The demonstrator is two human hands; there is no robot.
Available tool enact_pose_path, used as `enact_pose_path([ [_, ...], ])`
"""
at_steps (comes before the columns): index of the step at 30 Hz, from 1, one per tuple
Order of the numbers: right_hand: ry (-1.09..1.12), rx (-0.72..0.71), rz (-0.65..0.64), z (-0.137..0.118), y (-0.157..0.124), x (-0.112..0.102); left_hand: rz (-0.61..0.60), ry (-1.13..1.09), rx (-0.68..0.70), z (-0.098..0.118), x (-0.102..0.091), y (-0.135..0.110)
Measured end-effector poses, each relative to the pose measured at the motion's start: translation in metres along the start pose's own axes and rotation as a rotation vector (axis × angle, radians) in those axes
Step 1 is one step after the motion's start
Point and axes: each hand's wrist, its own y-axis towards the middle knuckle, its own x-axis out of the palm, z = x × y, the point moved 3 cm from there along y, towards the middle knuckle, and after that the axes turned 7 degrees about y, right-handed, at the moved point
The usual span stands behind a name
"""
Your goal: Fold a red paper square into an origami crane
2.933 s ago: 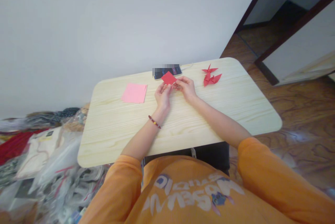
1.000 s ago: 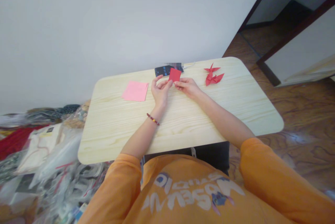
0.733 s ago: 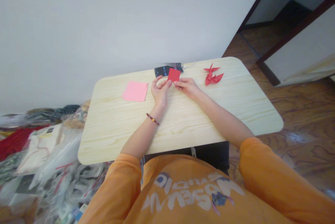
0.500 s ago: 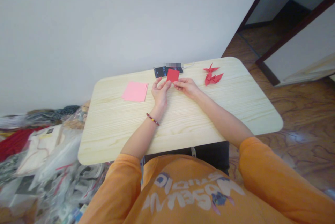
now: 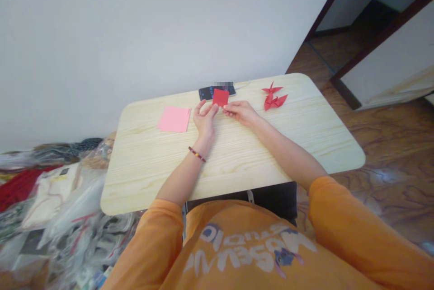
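A small red square of folded paper is held up above the table, in front of the phone. My left hand pinches its lower left edge between thumb and fingers. At the lower right corner, the fingertips of my right hand close on the same paper. A stack of pink paper squares lies to the left of my left hand. To the right of my right hand sit red origami cranes, close together. Fingers hide the bottom edge of the red paper.
The pale wood table stands against a white wall. A phone with a lit screen and a cable lies at its back edge, partly covered by the red paper. Bagged clothes are heaped at the left; wooden floor shows at the right.
Both hands keep hold of the red paper, which has shifted very slightly left in view. The whole view has drifted a little; nothing was let go.
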Motion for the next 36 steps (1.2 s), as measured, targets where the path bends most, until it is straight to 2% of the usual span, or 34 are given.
enact_pose_path([
  [6, -0.03, -0.017, 0.075, -0.0021, 0.0004, -0.0027, -0.004, 0.019, 0.031, -0.0017, -0.0008, 0.0001],
  [14, 0.057, 0.013, 0.014, -0.0031, -0.0006, -0.0022, 0.006, 0.013, -0.012, -0.0025, -0.0024, 0.0032],
  [20, 0.019, -0.055, 0.004, -0.0031, 0.0005, -0.0026, -0.055, 0.021, -0.081, -0.0065, -0.0019, 0.0057],
  [27, -0.081, -0.111, 0.01, 0.0004, 0.0036, -0.0059, -0.033, 0.143, -0.022, -0.0095, -0.002, 0.0039],
  [32, -0.119, -0.121, -0.002, -0.0011, 0.0009, -0.0028, -0.143, 0.185, -0.024, -0.0087, 0.0012, 0.0004],
  [36, -0.086, -0.109, 0.003, -0.0017, 0.0013, -0.0035, -0.155, 0.229, 0.02, -0.0064, 0.0002, 0.0016],
])
